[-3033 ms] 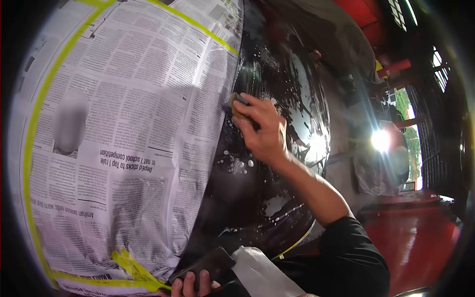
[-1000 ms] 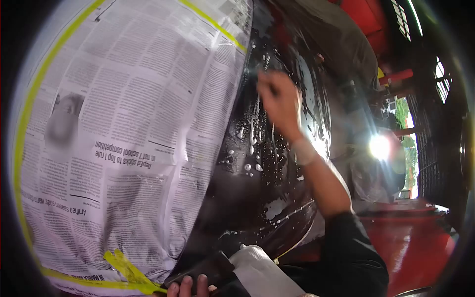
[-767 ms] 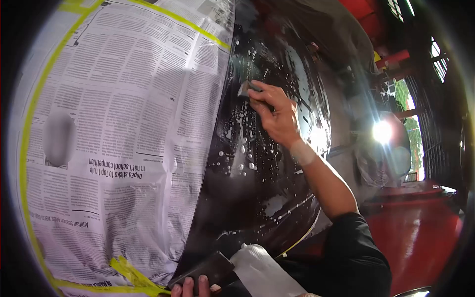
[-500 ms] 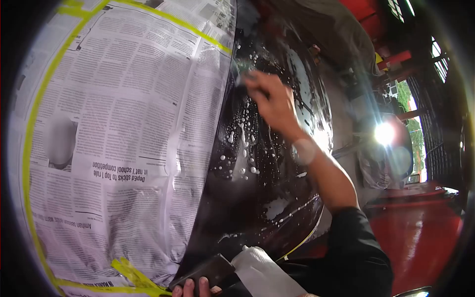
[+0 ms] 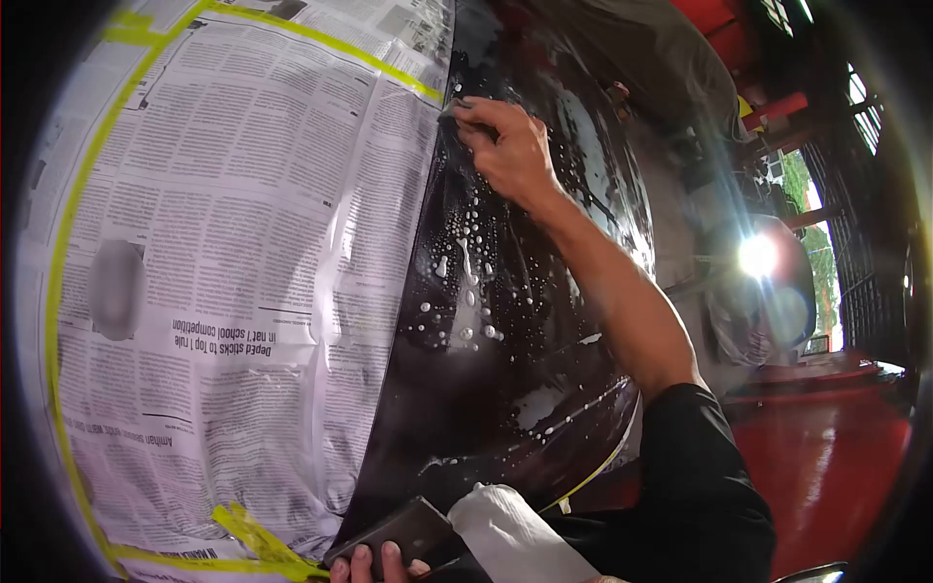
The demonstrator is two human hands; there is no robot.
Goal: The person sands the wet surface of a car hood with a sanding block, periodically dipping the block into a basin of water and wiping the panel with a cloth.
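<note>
My right hand point(image 5: 510, 151) is closed in a pinch on a small grey piece point(image 5: 451, 108), mostly hidden by the fingers. Its fingertips are down on the wet, dark glossy panel point(image 5: 418, 389), right at the border with the newspaper point(image 5: 243, 243). Water beads and whitish streaks lie on the panel below the hand. At the bottom edge, the fingers of my left hand point(image 5: 377, 564) wrap over a dark flat rectangular block point(image 5: 413, 534). A white cloth-like roll point(image 5: 510, 530) lies beside that block, its lower end cut off by the frame.
Yellow masking tape point(image 5: 73, 204) borders the newspaper, with a loose crumpled end point(image 5: 248, 534) near the block. A dark cover point(image 5: 641, 49) drapes over something beyond the panel. A glossy red surface point(image 5: 816, 466) stands at right, below a bright light point(image 5: 758, 257).
My right hand has moved up and slightly left along the panel to the newspaper's edge. My left hand still holds the block; the whole view has shifted slightly.
</note>
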